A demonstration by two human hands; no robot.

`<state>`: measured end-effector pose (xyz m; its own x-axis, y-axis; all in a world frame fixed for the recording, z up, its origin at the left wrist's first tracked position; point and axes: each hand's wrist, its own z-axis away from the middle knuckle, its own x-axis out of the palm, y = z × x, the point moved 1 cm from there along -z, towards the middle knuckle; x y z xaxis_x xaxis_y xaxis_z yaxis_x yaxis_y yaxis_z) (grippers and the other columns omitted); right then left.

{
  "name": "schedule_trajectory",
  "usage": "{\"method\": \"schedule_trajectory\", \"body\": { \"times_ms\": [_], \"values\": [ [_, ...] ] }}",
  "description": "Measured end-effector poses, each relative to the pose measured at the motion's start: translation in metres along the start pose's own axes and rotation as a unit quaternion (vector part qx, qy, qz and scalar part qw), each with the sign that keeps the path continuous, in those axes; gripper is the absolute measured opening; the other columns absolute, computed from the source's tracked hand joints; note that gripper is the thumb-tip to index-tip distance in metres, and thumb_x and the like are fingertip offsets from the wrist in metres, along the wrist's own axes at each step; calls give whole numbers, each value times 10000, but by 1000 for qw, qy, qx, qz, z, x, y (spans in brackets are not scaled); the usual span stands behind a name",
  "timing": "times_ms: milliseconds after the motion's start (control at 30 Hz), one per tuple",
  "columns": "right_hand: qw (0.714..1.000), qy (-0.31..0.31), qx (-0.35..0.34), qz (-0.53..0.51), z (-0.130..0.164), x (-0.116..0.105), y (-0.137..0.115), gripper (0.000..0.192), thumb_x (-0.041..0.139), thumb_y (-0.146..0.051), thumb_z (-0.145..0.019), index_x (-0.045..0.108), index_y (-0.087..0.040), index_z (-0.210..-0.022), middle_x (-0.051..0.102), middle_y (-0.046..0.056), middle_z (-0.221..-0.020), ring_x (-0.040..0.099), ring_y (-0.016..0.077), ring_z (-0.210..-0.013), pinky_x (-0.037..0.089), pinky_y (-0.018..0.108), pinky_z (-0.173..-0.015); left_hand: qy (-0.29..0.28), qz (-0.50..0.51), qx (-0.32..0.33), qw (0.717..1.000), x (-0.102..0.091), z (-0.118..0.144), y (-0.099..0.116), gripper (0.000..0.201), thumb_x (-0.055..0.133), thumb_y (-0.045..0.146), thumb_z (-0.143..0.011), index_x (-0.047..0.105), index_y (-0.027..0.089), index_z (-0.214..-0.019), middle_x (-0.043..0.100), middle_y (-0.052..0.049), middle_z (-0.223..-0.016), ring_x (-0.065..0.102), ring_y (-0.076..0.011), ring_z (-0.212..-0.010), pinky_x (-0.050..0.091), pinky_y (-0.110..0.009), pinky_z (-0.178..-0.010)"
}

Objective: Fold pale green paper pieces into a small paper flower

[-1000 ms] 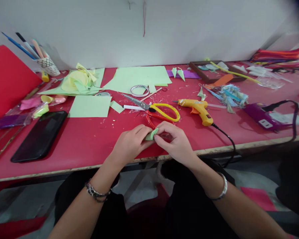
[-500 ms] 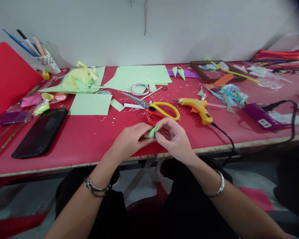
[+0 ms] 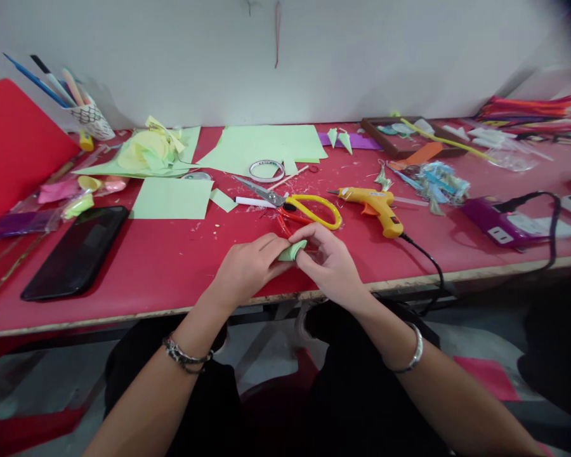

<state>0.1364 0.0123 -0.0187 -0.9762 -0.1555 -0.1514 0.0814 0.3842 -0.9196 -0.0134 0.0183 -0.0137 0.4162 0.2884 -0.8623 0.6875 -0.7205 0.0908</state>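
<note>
A small rolled piece of light green paper (image 3: pixel 291 251) is pinched between both hands just above the table's front edge. My left hand (image 3: pixel 250 266) grips its left end, fingers closed around it. On the right end, the thumb and fingers of my right hand (image 3: pixel 328 261) are closed. My fingers hide part of the roll. Right behind the hands lie scissors (image 3: pixel 316 206) with one yellow and one red handle, blades pointing left. A yellow hot glue gun (image 3: pixel 378 206) rests to the right of them. A white pen (image 3: pixel 254 202) lies by the scissor blades.
Light green sheets (image 3: pixel 171 198), a tape roll (image 3: pixel 266 171) and two small green paper cones (image 3: pixel 345 141) lie farther back. A black phone (image 3: pixel 78 254) is at left. A purple power box (image 3: pixel 497 222) with a cable, blue tassels (image 3: pixel 440 181) and a brown tray (image 3: pixel 409 149) are at right.
The green paper roll has turned slightly between my fingers, its open spiral end now less visible. My right fingers have shifted a little to the left over it.
</note>
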Motion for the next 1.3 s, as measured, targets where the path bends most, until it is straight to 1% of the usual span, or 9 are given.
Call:
{"method": "schedule_trajectory", "body": {
  "times_ms": [100,233,367,500,667,833,967,1133,1300],
  "values": [
    [1000,-10,2,-24,1,1,1,152,469,-74,-739,494,-196,-825,508,-21,-772,514,84,-702,441,198,-624,-8,72,-23,997,0,-1,-2,208,486,326,-827,548,130,-856,601,-25,-737,553,-119,-641,401,-192,-537],
    [998,42,-19,-42,4,4,0,237,500,-61,-731,429,-231,-880,481,-29,-797,503,77,-683,442,198,-601,5,144,-43,989,-1,-4,-1,146,529,274,-805,540,138,-855,589,-8,-738,537,-99,-632,400,-177,-558],
    [995,67,-76,12,5,4,-3,139,505,-82,-754,487,-216,-786,494,-13,-777,506,98,-722,461,214,-605,12,172,-75,982,-3,-5,0,115,564,254,-776,519,148,-780,551,29,-656,503,-75,-549,378,-159,-506],
    [988,85,-103,78,5,3,-7,111,519,-112,-769,574,-206,-788,534,12,-795,530,120,-749,493,237,-604,31,153,-84,984,-2,-5,1,114,566,251,-773,498,159,-772,554,37,-656,494,-67,-532,377,-156,-500],
    [975,119,-119,142,6,3,-10,81,563,-149,-750,613,-212,-761,559,23,-792,552,137,-748,503,261,-602,73,59,-64,994,-1,-3,4,142,466,287,-838,500,153,-806,559,7,-681,514,-85,-574,365,-161,-479],
    [971,119,-124,168,6,2,-9,68,563,-166,-737,604,-208,-702,567,21,-776,551,133,-704,491,273,-608,87,-48,-29,995,-2,-1,8,202,382,280,-877,502,142,-789,581,-16,-687,530,-89,-576,341,-160,-443],
    [966,112,-146,181,7,2,-10,67,570,-156,-734,606,-207,-709,561,21,-755,540,133,-694,472,283,-637,99,-80,-30,991,-2,0,8,200,378,265,-882,509,141,-795,600,-19,-706,544,-87,-590,337,-161,-439],
    [970,108,-144,165,8,4,-11,49,586,-163,-733,581,-194,-695,550,18,-730,529,129,-681,454,270,-606,92,-53,-31,994,-2,0,9,189,387,256,-878,520,136,-818,609,-24,-723,563,-99,-623,369,-162,-457],
    [975,101,-132,149,7,7,-11,121,575,-166,-734,502,-202,-645,514,0,-673,504,127,-652,438,254,-550,58,71,-22,996,-2,-1,8,184,410,258,-865,530,128,-915,625,-57,-847,589,-128,-768,458,-191,-586]
  ]
}}
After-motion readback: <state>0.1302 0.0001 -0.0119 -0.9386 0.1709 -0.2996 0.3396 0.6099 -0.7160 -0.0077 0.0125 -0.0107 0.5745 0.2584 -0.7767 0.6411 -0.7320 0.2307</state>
